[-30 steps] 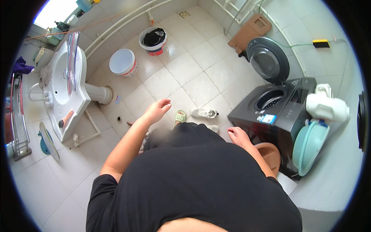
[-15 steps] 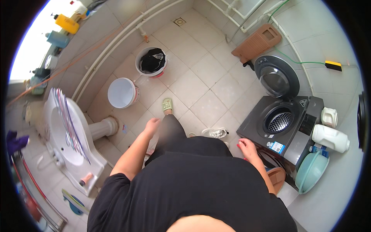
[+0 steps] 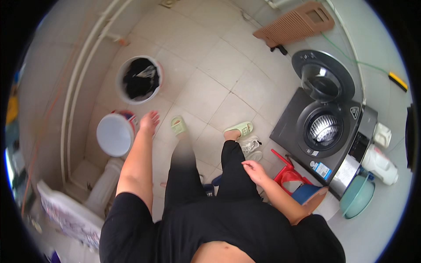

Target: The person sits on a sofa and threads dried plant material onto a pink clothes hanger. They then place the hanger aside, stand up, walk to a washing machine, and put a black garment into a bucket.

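Observation:
My left hand (image 3: 149, 122) reaches forward over the floor with its fingers loosely apart and nothing in it. Close to its left stands a white bucket (image 3: 113, 136) with no contents showing. Farther ahead, another white bucket (image 3: 159, 83) holds dark clothes (image 3: 139, 79). My right hand (image 3: 255, 172) hangs beside my right thigh, its fingers loosely extended and empty. To its right are a red plastic stool (image 3: 285, 167) and a blue and brown basin (image 3: 310, 195), neither in its grasp.
A dark front-loading washing machine (image 3: 287, 125) stands at right, its round door (image 3: 346, 70) swung wide. Around it are white jugs (image 3: 380, 164), a green basin (image 3: 357, 197) and a brown washboard (image 3: 296, 25). White shoes (image 3: 249, 143) lie near my right foot; the sink (image 3: 66, 215) is at left.
I have stepped forward, and both slippers now show. My left hand has moved forward and left to beside the bucket; my right hand has shifted left, away from the washing machine.

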### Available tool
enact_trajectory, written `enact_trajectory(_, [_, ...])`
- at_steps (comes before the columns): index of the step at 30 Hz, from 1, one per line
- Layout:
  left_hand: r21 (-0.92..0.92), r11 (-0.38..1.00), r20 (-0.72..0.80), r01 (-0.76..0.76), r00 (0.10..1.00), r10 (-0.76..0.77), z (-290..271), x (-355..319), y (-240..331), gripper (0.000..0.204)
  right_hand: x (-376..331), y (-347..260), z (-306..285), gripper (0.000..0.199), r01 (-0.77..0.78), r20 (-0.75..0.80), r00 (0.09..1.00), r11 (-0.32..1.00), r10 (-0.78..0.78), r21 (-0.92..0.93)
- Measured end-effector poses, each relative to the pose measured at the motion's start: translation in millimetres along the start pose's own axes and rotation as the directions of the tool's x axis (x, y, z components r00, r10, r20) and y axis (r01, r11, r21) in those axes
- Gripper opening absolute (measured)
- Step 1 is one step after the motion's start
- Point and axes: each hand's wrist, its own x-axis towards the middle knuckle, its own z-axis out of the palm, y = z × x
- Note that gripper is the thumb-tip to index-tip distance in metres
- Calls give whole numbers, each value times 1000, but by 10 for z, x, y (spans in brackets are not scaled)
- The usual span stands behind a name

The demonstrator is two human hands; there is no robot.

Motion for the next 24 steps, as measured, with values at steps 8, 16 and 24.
enact_trajectory(8, [-387,922,-325,20,933,-156,-863,2275,129,41,1278,107,574,22,-97,146,988,952,56,292])
enact_trajectory(16, [-364,920,-256,-144,965,50,-434,2687,-39,25,1421,1067,312,24,-240,100,970,818,221,522])
enact_trajectory(24, [-374,914,-243,-160,967,70,1581,1964,-1264,34,1323,1551,-51,22,-251,123,963,630,240,735])
